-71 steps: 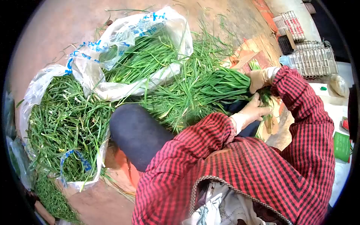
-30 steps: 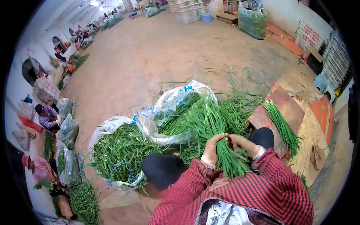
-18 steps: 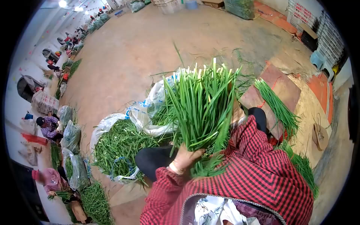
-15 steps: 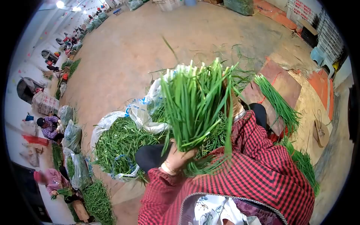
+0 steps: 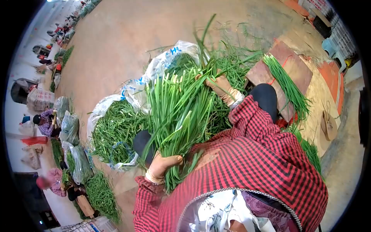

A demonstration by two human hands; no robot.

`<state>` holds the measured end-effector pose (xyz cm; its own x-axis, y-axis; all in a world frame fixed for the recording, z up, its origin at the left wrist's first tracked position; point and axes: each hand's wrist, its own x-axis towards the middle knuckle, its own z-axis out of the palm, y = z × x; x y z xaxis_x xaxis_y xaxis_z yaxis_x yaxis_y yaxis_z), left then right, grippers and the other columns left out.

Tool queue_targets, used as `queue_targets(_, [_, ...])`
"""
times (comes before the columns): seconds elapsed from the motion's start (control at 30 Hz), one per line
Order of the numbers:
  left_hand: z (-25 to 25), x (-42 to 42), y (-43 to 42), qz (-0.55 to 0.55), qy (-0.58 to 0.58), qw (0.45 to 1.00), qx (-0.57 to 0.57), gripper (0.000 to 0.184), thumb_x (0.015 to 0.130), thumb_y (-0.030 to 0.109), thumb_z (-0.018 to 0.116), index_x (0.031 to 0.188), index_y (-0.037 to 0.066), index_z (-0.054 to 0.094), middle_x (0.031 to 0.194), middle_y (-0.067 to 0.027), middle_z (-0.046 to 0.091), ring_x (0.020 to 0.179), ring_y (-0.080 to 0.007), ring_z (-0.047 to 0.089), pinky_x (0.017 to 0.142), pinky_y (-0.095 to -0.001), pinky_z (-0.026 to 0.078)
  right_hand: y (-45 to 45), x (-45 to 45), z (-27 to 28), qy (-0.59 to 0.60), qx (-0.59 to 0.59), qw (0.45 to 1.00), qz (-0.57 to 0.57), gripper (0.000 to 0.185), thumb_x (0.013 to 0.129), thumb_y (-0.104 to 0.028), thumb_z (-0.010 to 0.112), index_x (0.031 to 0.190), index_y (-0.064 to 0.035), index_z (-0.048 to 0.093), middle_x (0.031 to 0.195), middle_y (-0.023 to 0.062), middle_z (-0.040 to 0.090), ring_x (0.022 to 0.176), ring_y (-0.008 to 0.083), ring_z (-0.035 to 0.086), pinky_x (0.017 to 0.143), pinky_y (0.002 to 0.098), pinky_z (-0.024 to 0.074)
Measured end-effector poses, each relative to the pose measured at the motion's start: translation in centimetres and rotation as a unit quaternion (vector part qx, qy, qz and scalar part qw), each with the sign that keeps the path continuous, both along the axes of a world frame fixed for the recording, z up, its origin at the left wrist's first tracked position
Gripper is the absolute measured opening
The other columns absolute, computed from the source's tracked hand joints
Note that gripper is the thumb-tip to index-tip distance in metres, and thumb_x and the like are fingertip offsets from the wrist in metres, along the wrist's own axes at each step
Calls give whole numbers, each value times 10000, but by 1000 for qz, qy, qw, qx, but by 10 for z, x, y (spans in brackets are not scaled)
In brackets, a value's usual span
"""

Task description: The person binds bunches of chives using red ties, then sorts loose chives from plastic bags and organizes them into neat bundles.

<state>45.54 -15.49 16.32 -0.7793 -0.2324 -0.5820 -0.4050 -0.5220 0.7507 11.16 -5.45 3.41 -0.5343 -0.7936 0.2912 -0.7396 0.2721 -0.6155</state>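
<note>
My left hand [image 5: 164, 167], in a pale glove, is closed round the lower part of a large bunch of long green stalks [image 5: 177, 112] with pale cut ends pointing up. At the bunch's upper right my right hand [image 5: 222, 88] is closed on some loose stalks. Behind the bunch lies an open white plastic bag [image 5: 184, 47] of greens, with a second heap of cut greens [image 5: 116, 133] in a bag to the left. Another bundle of stalks [image 5: 288, 87] rests on a reddish board [image 5: 297, 69] to the right.
My dark-clad knees [image 5: 264, 101] flank the greens. On the left, persons [image 5: 47, 123] sit along the wall by filled plastic bags [image 5: 69, 128] and a green heap [image 5: 101, 195]. A blue stool [image 5: 331, 48] and wire crates [image 5: 342, 36] stand at the upper right.
The bunch has moved left and lower with my left hand. My right hand has come up into view at its upper right, with loose stalks. The view has shifted downward.
</note>
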Motion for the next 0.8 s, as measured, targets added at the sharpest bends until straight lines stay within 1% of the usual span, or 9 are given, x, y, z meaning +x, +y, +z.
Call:
queue_targets(0.07, [-7, 12, 0, -9, -5, 1000, 22, 417, 770, 4, 699, 1167, -13, 571, 909, -65, 651, 754, -154, 615, 674, -286, 502, 8, 26, 28, -227, -6, 973, -38, 424, 937, -448, 499, 1253, -188, 609, 1209, 222, 591, 1128, 459, 510, 1049, 438, 366])
queue_targets(0.17, [-21, 25, 3, -5, -9, 999, 35, 346, 771, -15, 688, 1103, -29, 590, 871, -75, 657, 727, -166, 619, 670, -292, 503, 11, 30, 12, -231, 47, 972, 3, 397, 959, -359, 444, 1305, -200, 559, 1172, 268, 589, 1131, 445, 528, 1044, 446, 376])
queue_targets(0.3, [-18, 31, 10, 11, -42, 998, 37, 306, 775, -39, 671, 1072, -29, 601, 862, -82, 664, 720, -163, 620, 669, -292, 504, 9, 27, -38, 27, 273, 960, 59, 446, 966, -281, 361, 1403, -213, 414, 1108, 210, 634, 1115, 343, 576, 1028, 412, 399])
queue_targets(0.43, [-20, 39, 13, 33, -35, 999, 22, 300, 768, -52, 670, 1061, -40, 608, 858, -83, 667, 708, -166, 620, 678, -294, 511, 9, 32, -46, -76, 121, 988, 55, 426, 989, -265, 382, 1413, -243, 416, 1359, 116, 531, 1182, 301, 526, 1081, 392, 335])
queue_targets(0.47, [-20, 42, 14, 41, -49, 998, 27, 323, 764, -52, 670, 1079, -42, 597, 859, -85, 666, 712, -168, 620, 677, -295, 511, 1, 30, -47, -271, 121, 955, 8, 387, 1009, -244, 374, 1385, -200, 454, 1347, 118, 536, 1192, 309, 514, 1089, 386, 333])
queue_targets(0.53, [-24, 50, 12, 48, -58, 996, 54, 367, 757, -61, 658, 1115, -46, 577, 876, -95, 664, 728, -172, 623, 673, -296, 510, 3, 36, -29, -178, 96, 979, 5, 375, 1015, -317, 413, 1321, -137, 532, 1259, 118, 599, 1121, 282, 566, 1061, 373, 367])
queue_targets(0.63, [-28, 61, 11, 63, -11, 988, 141, 384, 748, -63, 651, 1124, -43, 578, 879, -98, 662, 731, -173, 622, 665, -298, 508, 1, 18, -7, -431, -25, 885, -174, 266, 987, -250, 510, 1152, -84, 636, 1020, 20, 685, 855, 151, 637, 777, 324, 533])
queue_targets(0.73, [-25, 58, 24, 87, -34, 986, 135, 425, 735, -59, 659, 1150, -29, 575, 882, -94, 665, 728, -173, 623, 665, -300, 508, 9, -8, -18, -367, -86, 911, -169, 246, 952, -223, 550, 1118, -59, 629, 926, 24, 684, 749, 161, 622, 654, 278, 513])
queue_targets(0.8, [-32, 66, 21, 71, -47, 986, 141, 439, 734, -49, 675, 1160, -20, 577, 899, -92, 674, 746, -173, 633, 681, -299, 514, 7, -26, -5, -481, -166, 826, -241, 195, 950, -187, 529, 1064, -55, 615, 833, 36, 652, 710, 166, 617, 594, 318, 516])
